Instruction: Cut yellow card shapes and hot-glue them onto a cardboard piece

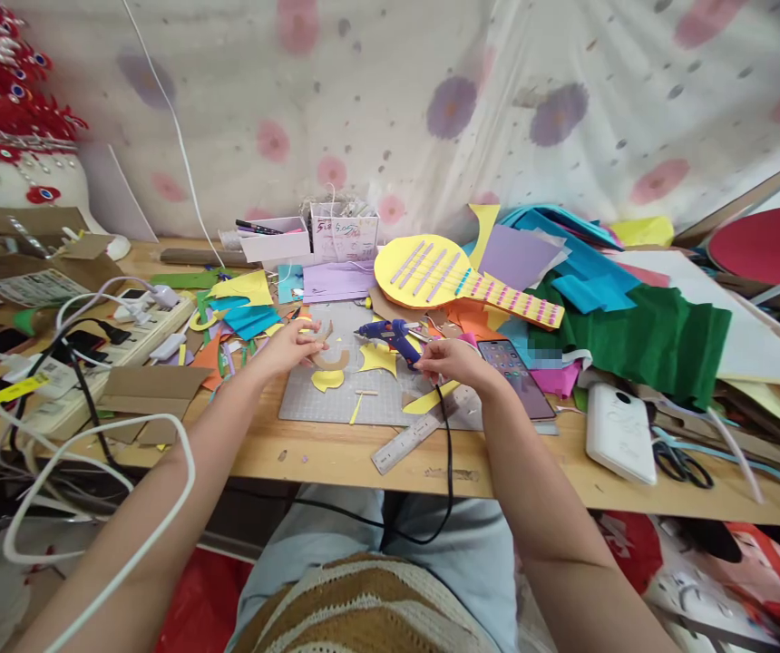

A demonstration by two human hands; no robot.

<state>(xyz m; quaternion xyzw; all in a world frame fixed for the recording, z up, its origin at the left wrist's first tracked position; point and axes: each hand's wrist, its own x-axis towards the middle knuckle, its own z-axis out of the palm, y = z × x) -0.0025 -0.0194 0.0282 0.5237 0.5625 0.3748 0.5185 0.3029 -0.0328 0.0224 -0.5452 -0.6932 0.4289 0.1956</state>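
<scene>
My left hand (300, 345) is pinched on a curved brown cardboard piece (339, 360) above the left part of the grey cutting mat (301, 405). My right hand (451, 361) grips a blue glue gun (390, 333) by the lower end of its handle. The gun's nozzle points left, towards the cardboard piece. From the handle a black cord (449, 453) hangs over the table edge. Yellow paper scraps (377, 358) lie on the mat between my hands. A metal ruler (407, 442) rests slantwise below the right hand.
Behind the mat lies a yellow paper guitar (417, 272) with a dotted neck. On the right are a phone (516, 376), green crepe paper (648, 336), a white power bank (619, 433) and scissors (682, 464). A power strip (114, 349) and tangled cables fill the left.
</scene>
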